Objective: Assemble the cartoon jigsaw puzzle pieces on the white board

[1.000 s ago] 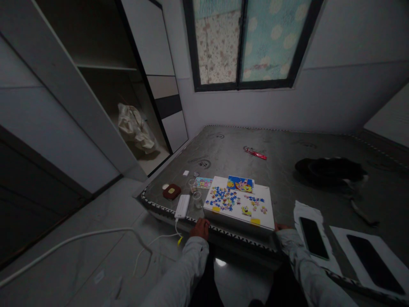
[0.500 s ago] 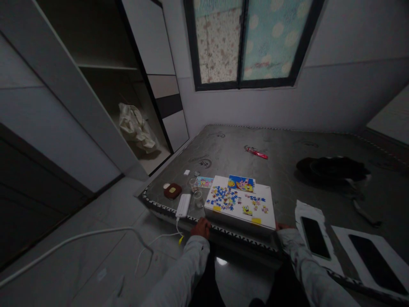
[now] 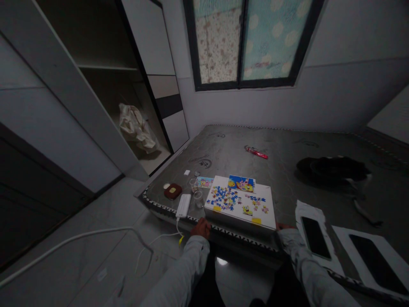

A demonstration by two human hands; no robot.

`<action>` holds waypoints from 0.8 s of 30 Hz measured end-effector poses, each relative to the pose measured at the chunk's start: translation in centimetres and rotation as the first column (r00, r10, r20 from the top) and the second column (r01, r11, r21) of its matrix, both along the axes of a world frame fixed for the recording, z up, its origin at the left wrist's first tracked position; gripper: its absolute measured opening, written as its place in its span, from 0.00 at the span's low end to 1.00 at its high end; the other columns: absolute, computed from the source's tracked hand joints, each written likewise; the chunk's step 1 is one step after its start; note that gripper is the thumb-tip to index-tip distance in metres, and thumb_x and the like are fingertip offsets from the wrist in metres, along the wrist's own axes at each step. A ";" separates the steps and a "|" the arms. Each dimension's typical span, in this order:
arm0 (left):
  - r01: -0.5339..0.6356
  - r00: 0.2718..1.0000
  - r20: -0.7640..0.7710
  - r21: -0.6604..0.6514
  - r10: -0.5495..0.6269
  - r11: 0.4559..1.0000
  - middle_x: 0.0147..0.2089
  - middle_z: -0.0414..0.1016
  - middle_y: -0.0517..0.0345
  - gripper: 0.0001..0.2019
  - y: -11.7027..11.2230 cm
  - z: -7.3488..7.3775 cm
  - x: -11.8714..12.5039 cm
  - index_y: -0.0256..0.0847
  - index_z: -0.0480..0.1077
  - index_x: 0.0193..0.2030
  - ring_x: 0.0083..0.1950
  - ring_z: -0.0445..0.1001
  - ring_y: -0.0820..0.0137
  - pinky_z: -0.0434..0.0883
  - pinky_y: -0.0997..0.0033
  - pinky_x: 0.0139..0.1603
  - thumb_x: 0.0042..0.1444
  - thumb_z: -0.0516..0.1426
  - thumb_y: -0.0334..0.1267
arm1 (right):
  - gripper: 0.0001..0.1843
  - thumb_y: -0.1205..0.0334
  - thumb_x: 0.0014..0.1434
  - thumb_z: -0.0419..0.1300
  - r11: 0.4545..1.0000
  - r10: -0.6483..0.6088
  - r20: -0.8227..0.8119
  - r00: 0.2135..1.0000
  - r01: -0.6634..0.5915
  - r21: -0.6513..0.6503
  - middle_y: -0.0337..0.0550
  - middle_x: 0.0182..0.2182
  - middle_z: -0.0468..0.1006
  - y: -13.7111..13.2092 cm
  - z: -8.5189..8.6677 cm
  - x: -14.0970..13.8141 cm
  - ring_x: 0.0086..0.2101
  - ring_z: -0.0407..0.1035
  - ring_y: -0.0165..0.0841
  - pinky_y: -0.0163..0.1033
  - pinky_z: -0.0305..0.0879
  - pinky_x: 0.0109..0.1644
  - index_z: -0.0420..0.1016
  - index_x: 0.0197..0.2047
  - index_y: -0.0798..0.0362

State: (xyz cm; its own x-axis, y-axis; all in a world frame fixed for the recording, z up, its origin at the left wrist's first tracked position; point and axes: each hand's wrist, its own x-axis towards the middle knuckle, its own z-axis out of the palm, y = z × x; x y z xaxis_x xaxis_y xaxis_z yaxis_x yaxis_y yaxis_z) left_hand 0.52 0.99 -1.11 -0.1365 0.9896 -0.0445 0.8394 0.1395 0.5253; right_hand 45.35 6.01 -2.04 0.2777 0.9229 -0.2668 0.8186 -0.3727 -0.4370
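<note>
A white board (image 3: 266,215) lies at the near edge of a grey mattress (image 3: 281,170), with loose blue and yellow puzzle pieces (image 3: 223,198) and a colourful picture card (image 3: 241,183) on it. My left hand (image 3: 201,228) rests at the board's near left corner, fingers curled against the mattress edge. Only a sliver of my right hand (image 3: 279,227) shows at the board's near right corner; its fingers are hidden by the sleeve and board.
Left of the board are a white power bank (image 3: 183,205) with a cable, a dark red round case (image 3: 172,191) and small clear cups (image 3: 198,196). Two phones (image 3: 315,236) lie on white sheets at the right. A red wrapper (image 3: 255,152) and dark clothing (image 3: 332,168) lie farther back.
The view has shifted very slightly; both hands stay at the board's near corners and nothing on the mattress has moved.
</note>
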 end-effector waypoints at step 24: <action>0.018 1.000 -0.008 -0.143 -0.020 0.989 0.57 0.83 0.58 0.24 0.7 0.2 0.0 0.41 0.76 0.25 0.48 0.81 0.74 0.70 0.74 0.51 0.76 0.57 0.40 | 0.31 0.38 0.69 0.50 0.999 0.045 0.070 0.997 -0.043 -0.018 0.64 0.46 0.89 0.3 -0.3 0.1 0.49 0.84 0.55 0.52 0.79 0.53 0.92 0.43 0.46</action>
State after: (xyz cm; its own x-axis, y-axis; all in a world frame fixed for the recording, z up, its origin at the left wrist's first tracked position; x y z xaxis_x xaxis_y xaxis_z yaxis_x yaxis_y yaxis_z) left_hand 0.48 1.73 -0.96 -0.1188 0.9755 -0.1849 0.8474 0.1967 0.4931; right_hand 45.45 6.29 -2.34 0.2556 0.9303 -0.2632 0.8629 -0.3423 -0.3719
